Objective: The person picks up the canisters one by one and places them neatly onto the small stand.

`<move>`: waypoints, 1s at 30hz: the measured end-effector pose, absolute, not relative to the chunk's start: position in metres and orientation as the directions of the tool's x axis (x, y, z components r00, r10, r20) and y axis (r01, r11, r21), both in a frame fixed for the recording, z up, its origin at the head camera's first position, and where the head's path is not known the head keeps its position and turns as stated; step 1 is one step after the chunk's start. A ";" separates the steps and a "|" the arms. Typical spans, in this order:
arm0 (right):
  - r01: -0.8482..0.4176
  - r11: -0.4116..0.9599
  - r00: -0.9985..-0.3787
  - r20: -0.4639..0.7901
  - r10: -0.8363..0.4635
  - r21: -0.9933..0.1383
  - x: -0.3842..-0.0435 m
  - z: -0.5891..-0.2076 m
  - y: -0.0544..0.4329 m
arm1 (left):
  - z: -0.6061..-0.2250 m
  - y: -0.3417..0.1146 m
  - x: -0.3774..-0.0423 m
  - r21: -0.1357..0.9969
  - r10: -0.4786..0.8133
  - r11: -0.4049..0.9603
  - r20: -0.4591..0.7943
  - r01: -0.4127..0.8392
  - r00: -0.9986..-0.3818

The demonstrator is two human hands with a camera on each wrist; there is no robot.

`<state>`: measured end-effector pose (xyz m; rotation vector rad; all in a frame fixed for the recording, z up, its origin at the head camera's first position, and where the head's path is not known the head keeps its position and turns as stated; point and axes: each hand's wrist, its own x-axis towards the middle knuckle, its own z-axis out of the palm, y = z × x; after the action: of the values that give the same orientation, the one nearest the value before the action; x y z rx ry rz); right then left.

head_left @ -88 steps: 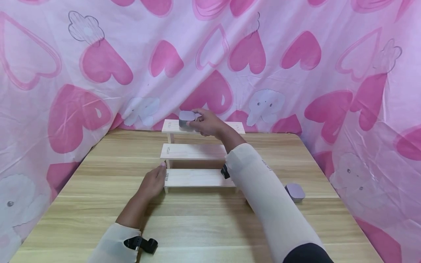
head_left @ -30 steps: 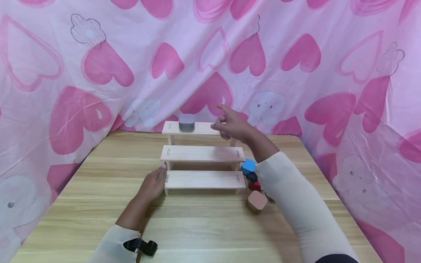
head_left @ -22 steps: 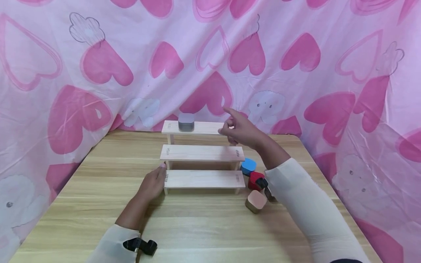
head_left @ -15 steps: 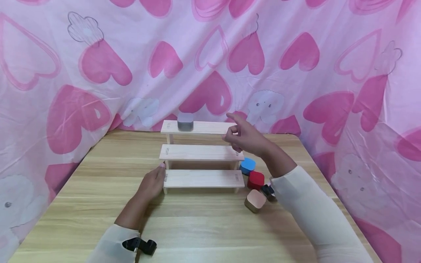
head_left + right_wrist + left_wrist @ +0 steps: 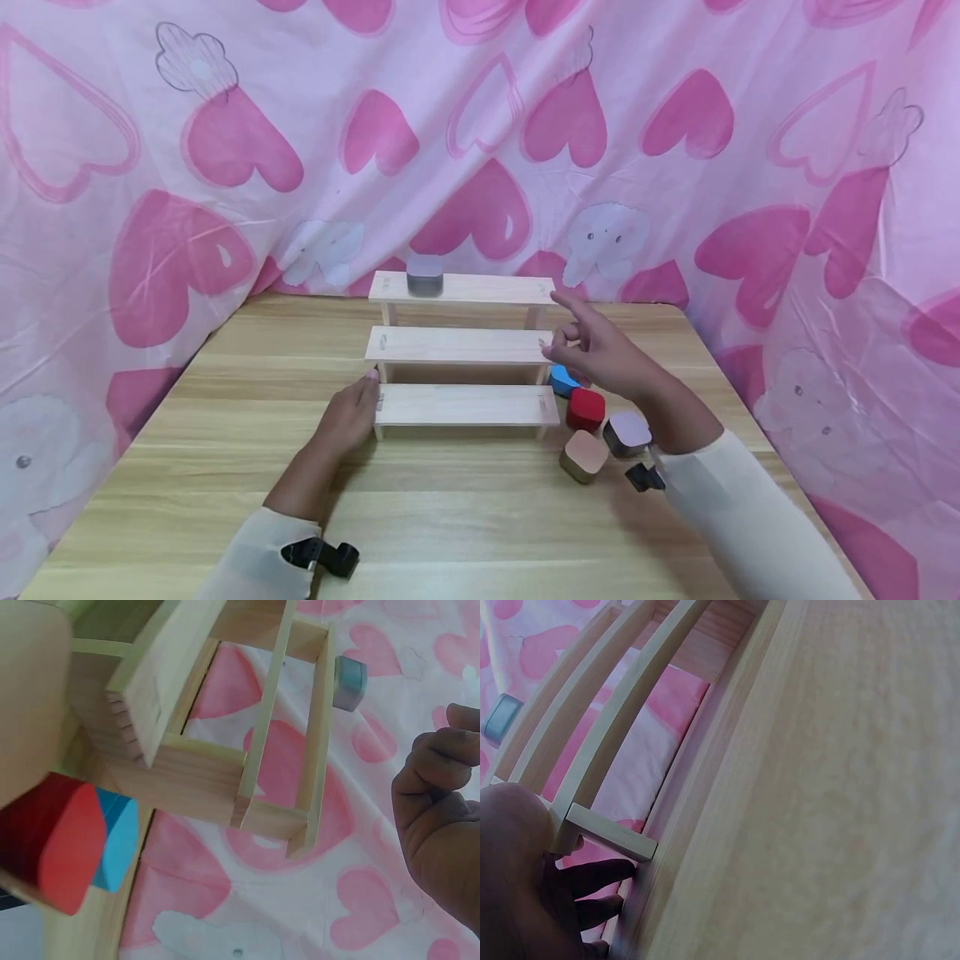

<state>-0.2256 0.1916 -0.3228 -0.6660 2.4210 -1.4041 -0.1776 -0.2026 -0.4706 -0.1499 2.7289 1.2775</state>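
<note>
A three-step wooden rack stands mid-table. At its left end my left hand grips the lowest step, the thumb against its side; in the left wrist view the fingers spread near the tabletop. One rounded block with a grey-lavender top sits on the top step, left of centre. My right hand holds nothing and hovers by the rack's right end, index finger pointing out, other fingers loosely bent. Below it are a blue block, partly hidden by the hand, a red block, a lavender-topped block and a beige block.
The wood-grain table reaches back to a pink heart-patterned curtain, which also hangs along both sides. A small black camera is strapped to each wrist, one at the left sleeve and one at the right sleeve.
My right hand has let go of the block on the top step and moved right and down toward the other blocks. The lavender-topped block stands further left. My left hand stays put.
</note>
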 end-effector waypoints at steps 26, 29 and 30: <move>-0.162 0.735 -0.937 -0.131 -0.324 -0.658 -0.191 -0.367 0.300 | -0.472 -0.202 -0.176 0.757 -0.047 0.638 -0.146 -0.142 -0.988; -0.149 0.758 -0.943 -0.139 -0.302 -0.635 -0.187 -0.374 0.316 | -0.471 -0.202 -0.177 0.757 -0.042 0.638 -0.148 -0.141 -0.988; -0.150 0.758 -0.944 -0.135 -0.300 -0.635 -0.185 -0.376 0.321 | -0.471 -0.202 -0.177 0.755 -0.040 0.640 -0.147 -0.138 -0.988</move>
<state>-0.1850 0.3213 -0.3760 -0.3543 2.7275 -0.9559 -0.1767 -0.2021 -0.4708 -0.1497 2.7385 1.2760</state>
